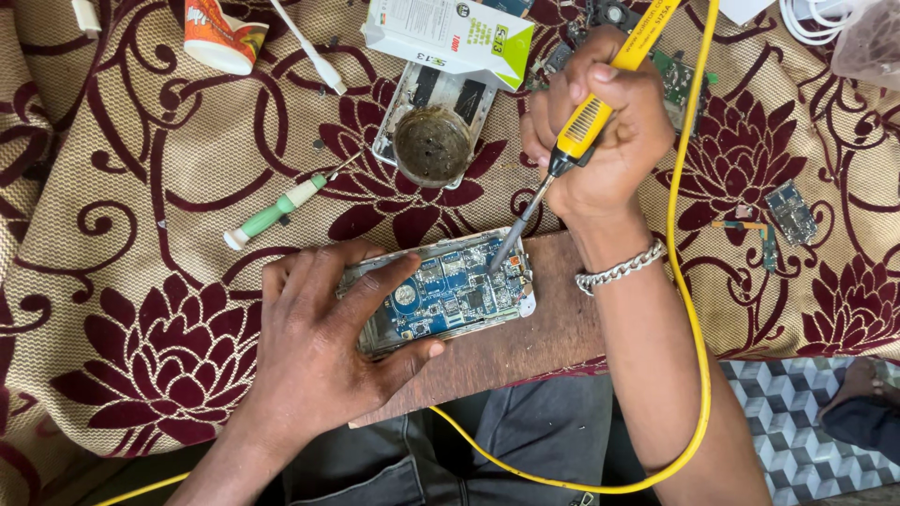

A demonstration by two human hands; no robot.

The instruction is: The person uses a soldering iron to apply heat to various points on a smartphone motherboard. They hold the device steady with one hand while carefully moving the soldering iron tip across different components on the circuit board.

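we log left to right. green-handled screwdriver [277, 212] lies on the patterned cloth [122, 281], left of the board, within reach. our left hand [323, 347] lies flat and spread on the opened phone [441, 290], thumb under its near edge, fingers on the left half, likely to stop it sliding. phone sits at the wooden board [534, 328]'s far left corner. round flux tin [432, 143] rests just beyond. our right hand [600, 131] is fisted around the yellow soldering iron [581, 126], tip down on the circuit's right end; its cable loops right, clear of the work.
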